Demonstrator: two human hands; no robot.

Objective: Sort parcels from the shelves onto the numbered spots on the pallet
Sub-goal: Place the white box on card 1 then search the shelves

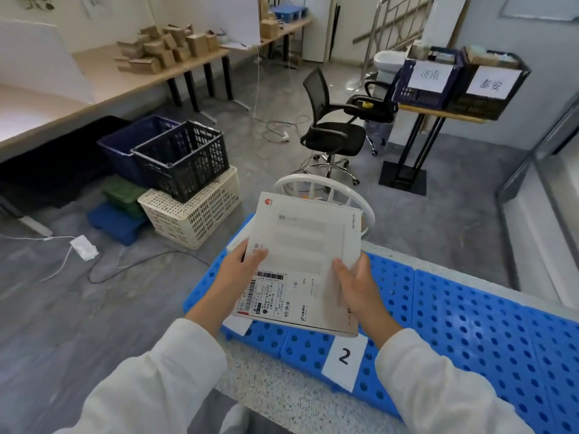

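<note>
A flat white parcel box (300, 245) with a red logo and a shipping label hangs over the left end of the blue perforated pallet (470, 327). My left hand (241, 270) grips its left edge, thumb on top. My right hand (354, 283) holds its right side, fingers spread over the face. Just below the box, a white card marked 2 (344, 358) lies on the pallet. Part of another white paper (238, 324) peeks out under the box's near left corner.
Stacked crates (188, 183) in black, navy, cream and green stand on the floor at left. A black office chair (335, 126) and a white chair back (326, 189) sit beyond the pallet. Labelled crates (457, 83) rest on a stand at right. Cardboard boxes (166, 48) cover a far table. Cables trail across the floor.
</note>
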